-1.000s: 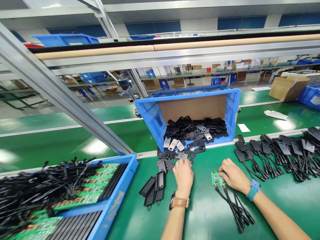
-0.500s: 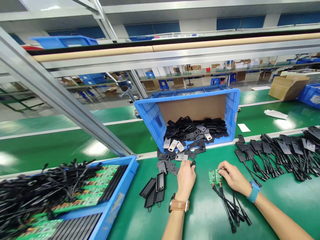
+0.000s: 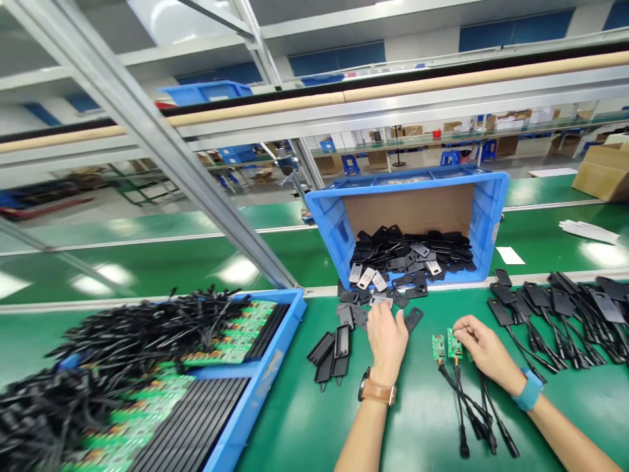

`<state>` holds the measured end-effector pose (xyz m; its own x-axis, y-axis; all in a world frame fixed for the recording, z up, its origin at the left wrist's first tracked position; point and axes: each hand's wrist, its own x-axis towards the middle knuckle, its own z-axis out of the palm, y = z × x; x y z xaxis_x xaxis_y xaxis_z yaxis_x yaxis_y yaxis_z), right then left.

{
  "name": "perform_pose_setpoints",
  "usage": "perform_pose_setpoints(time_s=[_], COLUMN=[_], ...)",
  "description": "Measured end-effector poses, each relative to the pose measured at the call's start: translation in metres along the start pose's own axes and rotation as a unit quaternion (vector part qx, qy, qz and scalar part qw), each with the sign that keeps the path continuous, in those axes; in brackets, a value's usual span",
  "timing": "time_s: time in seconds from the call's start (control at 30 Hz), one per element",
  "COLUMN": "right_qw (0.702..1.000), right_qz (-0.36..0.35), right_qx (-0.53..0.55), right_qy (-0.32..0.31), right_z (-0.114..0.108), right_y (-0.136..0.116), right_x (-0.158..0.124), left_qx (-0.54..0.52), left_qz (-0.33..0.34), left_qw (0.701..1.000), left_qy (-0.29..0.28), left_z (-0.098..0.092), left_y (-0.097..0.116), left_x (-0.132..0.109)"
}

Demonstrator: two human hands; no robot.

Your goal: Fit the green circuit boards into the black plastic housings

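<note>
Loosely curled hands point(image 3: 484, 347), 1 on PCB point(image 3: 453, 347)

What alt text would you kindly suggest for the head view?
A person's left hand is at black covers on a green table; the right hand is at circuit boards with black cables. Behind, a blue bin holds black parts.

The single view looks from the wearer's head, forward and down, tilted a little sideways, facing the blue crate point(image 3: 493, 229) across the near table point(image 3: 299, 426)
</note>
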<state>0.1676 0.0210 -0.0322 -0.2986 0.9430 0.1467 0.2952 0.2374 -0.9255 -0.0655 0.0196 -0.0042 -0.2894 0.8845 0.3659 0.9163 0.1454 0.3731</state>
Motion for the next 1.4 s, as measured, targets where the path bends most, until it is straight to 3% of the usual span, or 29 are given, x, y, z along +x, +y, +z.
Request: perform_pose_setpoints(time_s=[0.17, 0.27, 0.37, 0.43, 0.53, 0.63, 0.73, 0.8, 0.9, 0.97, 1.0, 1.07, 1.17, 1.27, 1.33, 1.4], right_qw=[0.999, 0.999, 0.999, 0.999, 0.999, 1.0, 1.0, 0.999, 0.999, 0.999, 0.999, 0.998, 0.997, 0.99, 0.987, 0.988], right_qz=[-0.012, -0.017, -0.018, -0.022, -0.025, -0.014, -0.004, -0.005, -0.007, -0.004, -0.004, -0.011, -0.046, -0.068, -0.058, -0.047], right_qx=[-0.034, -0.04, -0.044, -0.042, -0.024, 0.001, 0.023, 0.032, 0.04, 0.047, 0.051, 0.056, 0.029, -0.01, -0.001, 0.026], right_qy=[-0.004, -0.006, -0.005, -0.002, 0.008, 0.011, 0.0, -0.004, 0.001, 0.009, 0.014, 0.027, 0.064, 0.124, 0.147, 0.142], right_z=[0.002, 0.003, 0.002, 0.002, 0.001, 0.003, 0.005, 0.006, 0.008, 0.009, 0.01, 0.01, 0.008, 0.006, 0.006, 0.006], right_y=[-0.001, -0.002, -0.004, -0.007, -0.011, -0.013, -0.012, -0.013, -0.014, -0.016, -0.018, -0.02, -0.022, -0.023, -0.023, -0.024], right_x=[-0.001, -0.001, -0.001, -0.001, 0.0, 0.001, 0.002, 0.001, 0.0, -0.001, -0.001, -0.001, 0.0, 0.001, 0.002, 0.002], left_qx=[0.178, 0.222, 0.223, 0.217, 0.168, -0.002, -0.161, -0.169, -0.146, -0.195, -0.243, -0.365, -0.536, -0.639, -0.665, -0.664], left_qz=[-0.126, -0.186, -0.201, -0.189, -0.147, -0.076, -0.028, -0.014, 0.012, 0.033, 0.041, 0.045, 0.011, -0.052, -0.083, -0.103], left_qw=[0.975, 0.957, 0.951, 0.954, 0.973, 0.996, 0.976, 0.967, 0.98, 0.977, 0.965, 0.915, 0.786, 0.674, 0.644, 0.654], left_qy=[0.041, -0.005, -0.069, -0.082, -0.058, -0.053, -0.147, -0.189, -0.132, -0.085, -0.092, -0.168, -0.309, -0.368, -0.369, -0.348], left_z=[-0.027, -0.036, -0.038, -0.038, -0.035, -0.024, -0.007, 0.002, 0.004, 0.002, 0.0, -0.001, 0.003, 0.01, 0.013, 0.014], left_y=[-0.02, -0.036, -0.046, -0.048, -0.045, -0.032, -0.01, 0.005, 0.024, 0.034, 0.038, 0.045, 0.054, 0.058, 0.058, 0.058], left_x=[0.01, 0.015, 0.018, 0.019, 0.02, 0.018, 0.004, -0.008, -0.022, -0.026, -0.027, -0.029, -0.034, -0.04, -0.041, -0.041])
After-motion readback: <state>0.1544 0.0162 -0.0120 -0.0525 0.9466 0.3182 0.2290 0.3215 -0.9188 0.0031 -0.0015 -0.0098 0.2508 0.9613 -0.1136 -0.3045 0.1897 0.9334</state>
